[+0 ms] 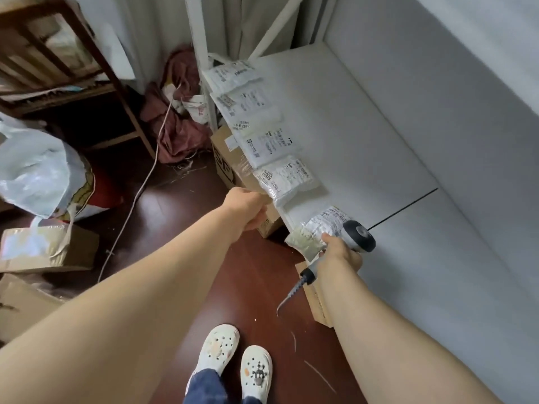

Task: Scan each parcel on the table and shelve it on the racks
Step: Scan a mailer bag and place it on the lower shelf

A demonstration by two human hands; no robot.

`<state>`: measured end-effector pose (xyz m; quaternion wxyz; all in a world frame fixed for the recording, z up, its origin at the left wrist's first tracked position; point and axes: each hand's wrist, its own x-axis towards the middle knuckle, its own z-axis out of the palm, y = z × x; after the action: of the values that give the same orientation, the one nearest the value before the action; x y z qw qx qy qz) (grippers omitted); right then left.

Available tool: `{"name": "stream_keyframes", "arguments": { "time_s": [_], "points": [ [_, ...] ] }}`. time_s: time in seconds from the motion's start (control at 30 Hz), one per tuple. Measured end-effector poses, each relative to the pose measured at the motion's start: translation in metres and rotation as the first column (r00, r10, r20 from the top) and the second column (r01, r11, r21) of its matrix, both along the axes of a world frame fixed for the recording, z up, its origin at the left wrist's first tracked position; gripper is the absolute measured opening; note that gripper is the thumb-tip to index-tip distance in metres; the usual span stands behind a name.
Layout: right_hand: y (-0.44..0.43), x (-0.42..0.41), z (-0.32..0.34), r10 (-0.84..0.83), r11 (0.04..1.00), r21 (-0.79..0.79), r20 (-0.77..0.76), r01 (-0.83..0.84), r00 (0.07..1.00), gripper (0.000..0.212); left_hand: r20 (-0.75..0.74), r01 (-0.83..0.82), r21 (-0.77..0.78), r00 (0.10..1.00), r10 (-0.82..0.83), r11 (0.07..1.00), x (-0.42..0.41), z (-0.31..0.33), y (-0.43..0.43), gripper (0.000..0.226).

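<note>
Several white labelled parcels lie in a row along the front edge of the white rack shelf (364, 147). My left hand (246, 208) is curled at the near corner of the parcel marked 7009 (287, 179) and seems to pinch that corner. My right hand (339, 253) grips the grey and black handheld scanner (358, 235), whose coiled cable (293, 293) hangs down. A small white parcel (318, 228) sits at the shelf edge right against my right fingers and the scanner head, overhanging the edge.
Cardboard boxes (227, 158) stand under the shelf at the rack's white post (201, 53). A wooden rack (58, 68), a white plastic bag (38, 167), more boxes (46, 249) and a red cloth heap (178, 112) crowd the dark floor at left. A cord (137, 193) trails across it.
</note>
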<state>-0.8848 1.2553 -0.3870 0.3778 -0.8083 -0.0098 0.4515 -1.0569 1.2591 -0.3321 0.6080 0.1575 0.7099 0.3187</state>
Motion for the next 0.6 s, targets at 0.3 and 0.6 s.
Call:
{"name": "stream_keyframes", "arguments": {
  "time_s": [0.3,0.6],
  "points": [
    [0.041,-0.025,-0.050,0.022,0.996,-0.085,0.027,-0.020,0.999,0.048,0.051,-0.033,-0.034,0.998,0.035,0.999,-0.020,-0.045,0.026,0.006],
    [0.050,-0.027,-0.061,0.088,0.987,-0.129,-0.034,-0.092,0.996,0.030,0.029,-0.029,-0.065,0.999,0.031,0.997,-0.032,-0.055,0.021,0.009]
  ]
}}
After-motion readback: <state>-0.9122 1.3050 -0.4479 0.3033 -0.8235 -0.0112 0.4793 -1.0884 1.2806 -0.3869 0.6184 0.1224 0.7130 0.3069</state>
